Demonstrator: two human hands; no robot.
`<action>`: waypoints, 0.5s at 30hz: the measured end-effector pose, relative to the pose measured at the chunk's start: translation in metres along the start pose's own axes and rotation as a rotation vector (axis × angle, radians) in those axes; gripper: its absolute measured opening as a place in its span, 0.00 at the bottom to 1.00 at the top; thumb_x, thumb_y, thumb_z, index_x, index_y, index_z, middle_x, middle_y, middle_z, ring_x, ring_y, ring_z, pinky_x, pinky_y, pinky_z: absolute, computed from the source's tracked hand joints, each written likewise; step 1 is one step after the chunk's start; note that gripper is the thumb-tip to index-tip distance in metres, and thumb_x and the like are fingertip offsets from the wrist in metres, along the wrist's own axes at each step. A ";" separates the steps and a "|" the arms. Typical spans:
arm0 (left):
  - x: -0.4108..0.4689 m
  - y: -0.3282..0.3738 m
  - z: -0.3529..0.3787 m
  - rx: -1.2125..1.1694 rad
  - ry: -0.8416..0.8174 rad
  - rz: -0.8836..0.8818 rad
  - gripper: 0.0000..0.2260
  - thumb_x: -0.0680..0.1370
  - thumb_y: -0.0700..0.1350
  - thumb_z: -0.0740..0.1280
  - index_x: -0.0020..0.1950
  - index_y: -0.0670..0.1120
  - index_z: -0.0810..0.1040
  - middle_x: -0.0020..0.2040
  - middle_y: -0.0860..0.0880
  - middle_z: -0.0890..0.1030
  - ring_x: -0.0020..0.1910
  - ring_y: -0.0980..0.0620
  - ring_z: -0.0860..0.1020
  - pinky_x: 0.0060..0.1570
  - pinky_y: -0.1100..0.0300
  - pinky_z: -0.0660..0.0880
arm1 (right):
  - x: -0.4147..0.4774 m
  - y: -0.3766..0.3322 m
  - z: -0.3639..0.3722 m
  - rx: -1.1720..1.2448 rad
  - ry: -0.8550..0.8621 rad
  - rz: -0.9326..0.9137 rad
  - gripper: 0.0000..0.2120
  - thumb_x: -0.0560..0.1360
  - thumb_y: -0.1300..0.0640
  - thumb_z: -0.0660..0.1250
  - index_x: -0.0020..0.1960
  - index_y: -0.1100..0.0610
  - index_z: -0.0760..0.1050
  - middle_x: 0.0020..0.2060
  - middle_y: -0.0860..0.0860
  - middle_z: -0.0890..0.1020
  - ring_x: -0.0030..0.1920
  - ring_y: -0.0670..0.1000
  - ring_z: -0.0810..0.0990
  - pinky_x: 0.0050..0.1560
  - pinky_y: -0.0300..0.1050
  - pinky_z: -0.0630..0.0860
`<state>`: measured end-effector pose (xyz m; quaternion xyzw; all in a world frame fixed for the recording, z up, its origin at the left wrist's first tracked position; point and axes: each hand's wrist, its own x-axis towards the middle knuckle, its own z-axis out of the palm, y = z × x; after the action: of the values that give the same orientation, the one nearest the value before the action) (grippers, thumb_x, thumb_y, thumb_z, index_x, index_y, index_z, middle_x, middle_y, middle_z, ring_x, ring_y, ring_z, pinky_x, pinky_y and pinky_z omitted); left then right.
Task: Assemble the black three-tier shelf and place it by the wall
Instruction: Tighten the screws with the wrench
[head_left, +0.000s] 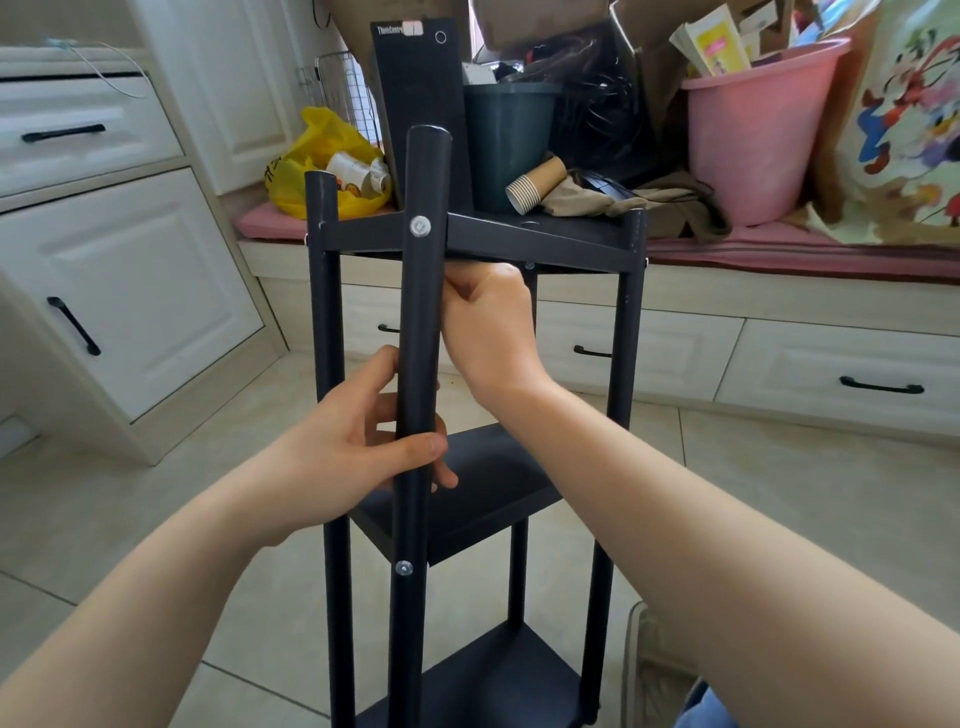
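The black three-tier shelf stands upright on the tiled floor in front of me, with round black posts at its corners. Its nearest post carries a silver screw head at the top tier and another at the middle tier. My left hand wraps around that post just above the middle tier. My right hand reaches behind the same post, fingers closed against the underside of the top tier. The bottom tier shows between my forearms.
A window bench with a pink cushion runs behind the shelf, piled with a yellow bag, a black computer case, a dark bin, paper cups and a pink bucket. White cabinets stand at the left.
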<state>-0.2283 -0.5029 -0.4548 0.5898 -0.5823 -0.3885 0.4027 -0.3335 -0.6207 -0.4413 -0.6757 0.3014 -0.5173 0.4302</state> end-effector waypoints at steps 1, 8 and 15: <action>0.000 0.000 0.000 0.002 0.000 0.003 0.16 0.78 0.37 0.70 0.62 0.50 0.70 0.45 0.44 0.84 0.45 0.42 0.86 0.45 0.55 0.84 | 0.000 0.000 -0.001 0.002 -0.007 -0.010 0.14 0.80 0.64 0.64 0.37 0.57 0.79 0.31 0.48 0.80 0.36 0.50 0.78 0.39 0.44 0.76; 0.000 -0.001 0.000 0.007 0.011 0.013 0.17 0.79 0.37 0.69 0.62 0.52 0.70 0.44 0.45 0.84 0.44 0.43 0.86 0.45 0.56 0.84 | -0.003 0.001 -0.019 -0.072 -0.094 -0.016 0.23 0.78 0.63 0.66 0.26 0.49 0.72 0.21 0.41 0.73 0.26 0.41 0.71 0.33 0.36 0.67; 0.000 -0.003 0.000 -0.003 0.001 0.004 0.18 0.78 0.38 0.70 0.62 0.56 0.70 0.45 0.46 0.84 0.45 0.43 0.87 0.46 0.55 0.84 | -0.008 -0.008 -0.036 -0.108 -0.145 0.009 0.17 0.77 0.62 0.66 0.31 0.52 0.78 0.33 0.45 0.81 0.36 0.39 0.76 0.44 0.36 0.71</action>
<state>-0.2275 -0.5029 -0.4573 0.5883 -0.5825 -0.3884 0.4046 -0.3710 -0.6201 -0.4348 -0.7324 0.2998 -0.4479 0.4161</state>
